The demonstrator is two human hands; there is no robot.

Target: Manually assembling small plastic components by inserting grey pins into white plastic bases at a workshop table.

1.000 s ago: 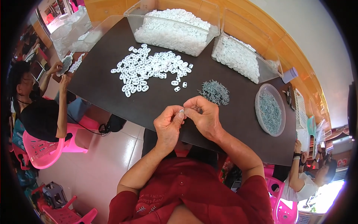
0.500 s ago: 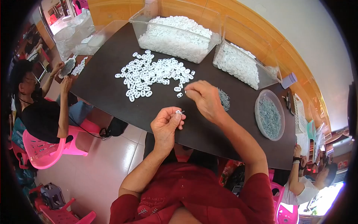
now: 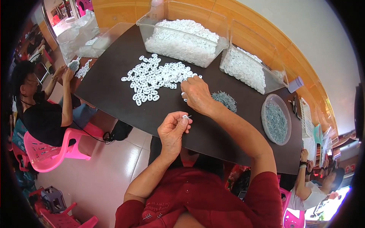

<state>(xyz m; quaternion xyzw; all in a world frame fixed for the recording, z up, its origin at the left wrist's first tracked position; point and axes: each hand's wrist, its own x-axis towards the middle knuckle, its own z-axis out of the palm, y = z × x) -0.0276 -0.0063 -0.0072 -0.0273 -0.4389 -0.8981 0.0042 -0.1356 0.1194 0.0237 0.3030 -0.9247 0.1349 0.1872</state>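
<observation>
My left hand (image 3: 173, 131) is closed in front of the table edge, pinching a small white plastic piece (image 3: 185, 117) between thumb and forefinger. A thin grey screw-like pin pokes out of that piece. My right hand (image 3: 195, 92) reaches over the near right side of a loose pile of white two-holed oval plastic pieces (image 3: 152, 76). Its fingers are curled down, with white pieces at the fingertips; what they grip is hidden. Beside the right wrist lies a heap of grey screws (image 3: 225, 102).
Two clear bins, a large bin (image 3: 182, 58) and a smaller bin (image 3: 245, 80), hold white pieces at the back. A round tub (image 3: 263, 125) of screws and a lilac cup (image 3: 295, 84) stand right. One person (image 3: 42, 110) works at left, another (image 3: 313, 190) at right.
My right hand has moved left and away from me, to the near right side of the white pile. My left hand still holds the white piece. The view has shifted slightly.
</observation>
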